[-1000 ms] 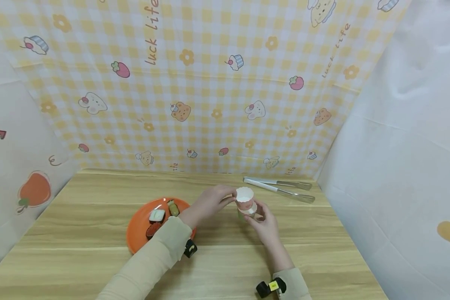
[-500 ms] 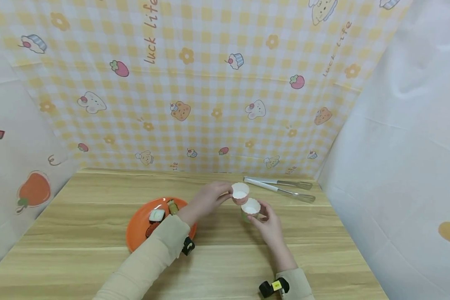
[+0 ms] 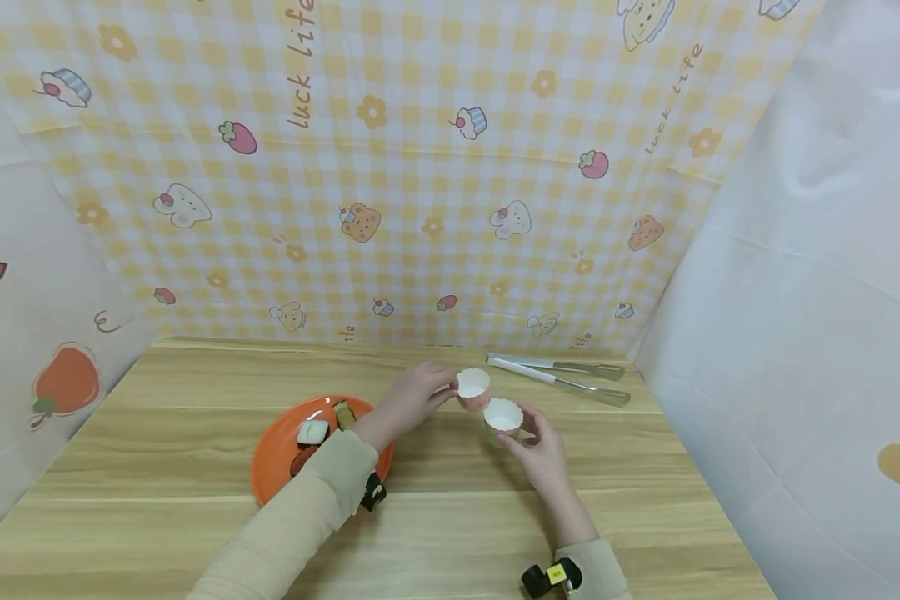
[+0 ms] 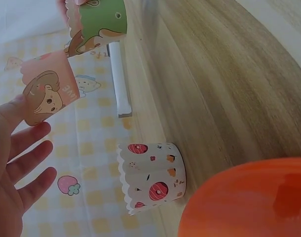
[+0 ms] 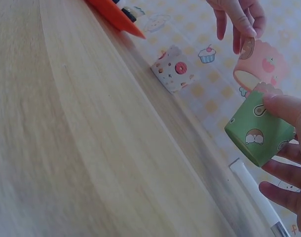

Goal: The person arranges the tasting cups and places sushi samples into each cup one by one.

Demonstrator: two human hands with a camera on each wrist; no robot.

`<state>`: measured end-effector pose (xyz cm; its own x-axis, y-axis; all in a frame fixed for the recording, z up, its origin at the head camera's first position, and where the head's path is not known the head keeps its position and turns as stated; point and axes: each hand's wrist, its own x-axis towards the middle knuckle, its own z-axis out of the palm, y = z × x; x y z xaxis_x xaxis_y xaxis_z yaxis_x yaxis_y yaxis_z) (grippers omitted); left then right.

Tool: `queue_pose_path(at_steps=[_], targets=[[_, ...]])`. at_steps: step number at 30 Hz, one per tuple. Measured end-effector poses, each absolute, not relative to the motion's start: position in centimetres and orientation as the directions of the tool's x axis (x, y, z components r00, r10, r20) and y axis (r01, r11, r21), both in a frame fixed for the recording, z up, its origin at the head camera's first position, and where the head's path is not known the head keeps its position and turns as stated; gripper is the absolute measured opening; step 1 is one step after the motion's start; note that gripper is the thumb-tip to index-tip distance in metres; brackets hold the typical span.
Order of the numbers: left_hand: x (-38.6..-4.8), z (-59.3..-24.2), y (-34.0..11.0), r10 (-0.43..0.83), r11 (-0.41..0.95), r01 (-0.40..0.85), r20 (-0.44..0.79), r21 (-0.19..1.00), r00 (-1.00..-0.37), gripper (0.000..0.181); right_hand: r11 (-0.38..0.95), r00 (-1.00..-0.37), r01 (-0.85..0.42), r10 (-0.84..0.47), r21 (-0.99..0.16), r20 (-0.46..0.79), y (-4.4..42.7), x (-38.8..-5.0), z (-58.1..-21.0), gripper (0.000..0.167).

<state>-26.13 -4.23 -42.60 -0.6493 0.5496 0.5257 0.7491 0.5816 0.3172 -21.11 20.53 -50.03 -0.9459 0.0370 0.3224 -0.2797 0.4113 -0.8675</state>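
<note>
Comparing views, we find the white donut-print cup (image 4: 151, 177) near the orange plate (image 3: 266, 471) in both wrist views; from the head we cannot make it out. The left hand (image 3: 411, 397) pinches the pink cup (image 4: 54, 89) by its rim, other fingers spread. The right hand (image 3: 543, 457) grips the green cup (image 5: 259, 131), just beside the pink one; contact we cannot confirm. Behind them, we note tongs (image 3: 540, 374) near the back edge; tabletop (image 3: 645, 483) extends from the right hand to the right edge.
</note>
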Motion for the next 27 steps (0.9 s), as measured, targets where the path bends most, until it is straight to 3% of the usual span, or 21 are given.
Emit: queue_pose_path(at_steps=[18,27], targets=[[-27.1,-43.3,-4.5,0.556,0.614,0.75,0.54,0.246,-0.632,0.005,0.43,-0.957,-0.248,0.028,-0.868,0.288,21.1,-21.1,-50.4,0.063],[-27.4,-44.2,-4.3,0.563,0.652,0.722,0.49,0.233,-0.666,0.005,0.424,-0.957,-0.254,0.02,-0.869,0.289,20.9,-21.0,-50.4,0.062]])
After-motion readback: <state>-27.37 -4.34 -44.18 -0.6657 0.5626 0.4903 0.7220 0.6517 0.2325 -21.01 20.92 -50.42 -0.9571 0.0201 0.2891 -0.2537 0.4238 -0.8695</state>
